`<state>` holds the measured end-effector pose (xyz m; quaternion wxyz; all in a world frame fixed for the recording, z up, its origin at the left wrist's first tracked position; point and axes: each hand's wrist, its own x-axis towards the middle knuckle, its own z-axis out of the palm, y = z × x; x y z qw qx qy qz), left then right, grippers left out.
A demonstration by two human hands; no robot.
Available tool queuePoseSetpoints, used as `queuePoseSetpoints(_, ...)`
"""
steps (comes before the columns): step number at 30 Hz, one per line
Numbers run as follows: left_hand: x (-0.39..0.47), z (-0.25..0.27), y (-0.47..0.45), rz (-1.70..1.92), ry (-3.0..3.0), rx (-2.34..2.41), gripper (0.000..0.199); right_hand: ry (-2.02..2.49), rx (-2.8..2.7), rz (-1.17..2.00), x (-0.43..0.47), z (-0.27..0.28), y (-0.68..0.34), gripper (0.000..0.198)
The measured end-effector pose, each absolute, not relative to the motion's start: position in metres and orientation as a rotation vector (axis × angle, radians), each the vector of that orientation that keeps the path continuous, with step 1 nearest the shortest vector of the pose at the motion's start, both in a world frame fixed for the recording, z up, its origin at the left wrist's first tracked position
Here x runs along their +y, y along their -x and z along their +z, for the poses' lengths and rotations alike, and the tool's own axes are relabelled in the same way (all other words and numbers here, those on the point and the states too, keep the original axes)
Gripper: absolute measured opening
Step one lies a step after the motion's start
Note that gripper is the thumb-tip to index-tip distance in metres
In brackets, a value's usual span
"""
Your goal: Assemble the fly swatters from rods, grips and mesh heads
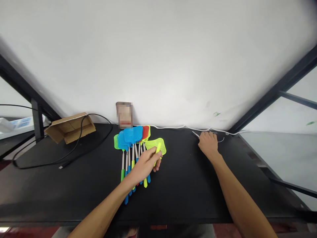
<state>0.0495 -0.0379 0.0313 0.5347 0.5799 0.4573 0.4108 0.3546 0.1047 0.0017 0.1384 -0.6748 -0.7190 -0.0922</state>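
My left hand (146, 162) is closed around a yellow-green fly swatter (162, 142), with its handle end poking up past the thumb and its mesh head behind the fingers. Under and beside that wrist lies a fanned row of several fly swatters (133, 135) with blue, red, green and yellow mesh heads, metal shafts and coloured grips. My forearm covers part of them. Far to the right, near the wall, my right hand (208, 143) is curled over thin white strips (221, 140), whose ends stick out on both sides. Its fingertips are hidden.
An open cardboard box (76, 129) lies at the back left, with a black cable (81, 132) looping over it onto the black table (183, 185). A blurred-out upright item (124, 115) leans on the wall. A white cord (170, 127) runs along the wall's foot. Black metal bars (272, 89) flank the table.
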Motion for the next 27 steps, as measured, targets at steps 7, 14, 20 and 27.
queuePoseSetpoints(7, -0.037, 0.031, -0.050, 0.994, -1.328, 1.094, 0.034, 1.503, -1.828, 0.371, 0.077, 0.033, -0.314, 0.029)
queuePoseSetpoints(14, -0.039, 0.033, -0.052, 0.989, -1.486, 1.132, 0.022, 0.788, -1.102, 1.298, 0.037, 0.066, -0.247, 0.041)
queuePoseSetpoints(20, -0.044, 0.039, -0.052, 0.969, -1.625, 1.213, 0.037, 0.842, -1.067, 1.356, 0.024, 0.052, -0.244, 0.053)
queuePoseSetpoints(27, -0.043, 0.036, -0.051, 1.020, -1.755, 1.305, 0.028, 0.814, -1.099, 1.265, 0.013, 0.056, -0.245, 0.045)
